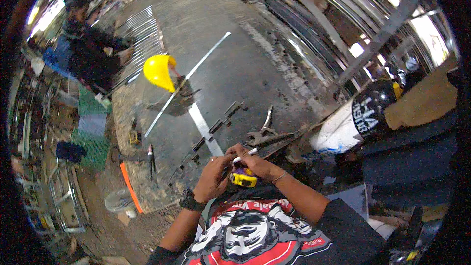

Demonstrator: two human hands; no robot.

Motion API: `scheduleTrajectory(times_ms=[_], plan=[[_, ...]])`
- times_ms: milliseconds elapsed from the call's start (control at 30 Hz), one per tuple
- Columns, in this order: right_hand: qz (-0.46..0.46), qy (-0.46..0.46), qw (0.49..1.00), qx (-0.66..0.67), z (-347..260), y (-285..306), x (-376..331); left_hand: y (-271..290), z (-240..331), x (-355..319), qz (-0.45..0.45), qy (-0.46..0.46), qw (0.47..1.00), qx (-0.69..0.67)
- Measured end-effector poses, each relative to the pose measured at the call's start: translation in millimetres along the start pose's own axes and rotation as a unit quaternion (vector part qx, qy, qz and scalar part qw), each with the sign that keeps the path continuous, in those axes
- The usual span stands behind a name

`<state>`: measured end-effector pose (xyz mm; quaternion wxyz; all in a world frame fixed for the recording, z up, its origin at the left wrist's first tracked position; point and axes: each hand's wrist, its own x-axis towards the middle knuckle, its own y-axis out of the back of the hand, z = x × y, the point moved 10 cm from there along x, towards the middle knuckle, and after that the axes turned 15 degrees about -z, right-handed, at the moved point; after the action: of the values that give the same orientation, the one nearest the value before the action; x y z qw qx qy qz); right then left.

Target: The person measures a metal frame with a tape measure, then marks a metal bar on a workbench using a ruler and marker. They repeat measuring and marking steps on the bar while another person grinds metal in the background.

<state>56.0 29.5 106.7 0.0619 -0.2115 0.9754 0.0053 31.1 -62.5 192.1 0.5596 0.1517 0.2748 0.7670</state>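
Both of my hands are close together at the near edge of the dark metal worktable (235, 64). My right hand (260, 167) is closed around a white marker (245, 155). My left hand (214, 174), with a black watch on its wrist, has its fingers curled beside the near end of a flat metal strip (206, 130); what they grip is hidden. A yellow tape measure (244, 178) sits just below the hands, between them; which hand supports it, I cannot tell. Several short dark metal pieces (216, 125) lie along the strip.
Locking pliers (267, 130) rest right of the strip. Beyond lie a long thin metal bar (206, 56) and a yellow curved shell (158, 71). A person (91, 44) stands at the far left by metal bars (144, 34). A white-and-black cylinder (338, 130) is at the right.
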Motion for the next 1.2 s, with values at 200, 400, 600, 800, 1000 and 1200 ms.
scheduleTrajectory(times_ms=[200,400,600,800,1000,1200], plan=[[-0.020,0.003,0.983,0.181,-8.4,5.1,-24.1,-15.1,-3.3,40.7,0.016,0.008,0.983,-0.183],[0.074,-0.094,0.990,0.070,21.0,61.1,-57.1,-47.4,-25.6,41.8,-0.055,0.116,0.989,-0.071],[0.030,-0.107,0.980,0.164,37.7,47.8,-33.9,-44.5,-36.6,34.7,0.081,0.119,0.987,-0.074],[0.154,-0.113,0.971,0.143,90.2,123.4,13.4,-46.7,-107.5,-39.0,0.258,0.247,0.922,-0.152],[0.153,-0.158,0.877,-0.427,103.5,135.7,78.1,-97.1,-158.3,-102.6,0.267,0.286,0.896,-0.207],[0.144,-0.106,0.881,-0.438,96.2,91.2,43.6,-135.5,-181.7,-122.0,0.282,0.290,0.868,-0.289]])
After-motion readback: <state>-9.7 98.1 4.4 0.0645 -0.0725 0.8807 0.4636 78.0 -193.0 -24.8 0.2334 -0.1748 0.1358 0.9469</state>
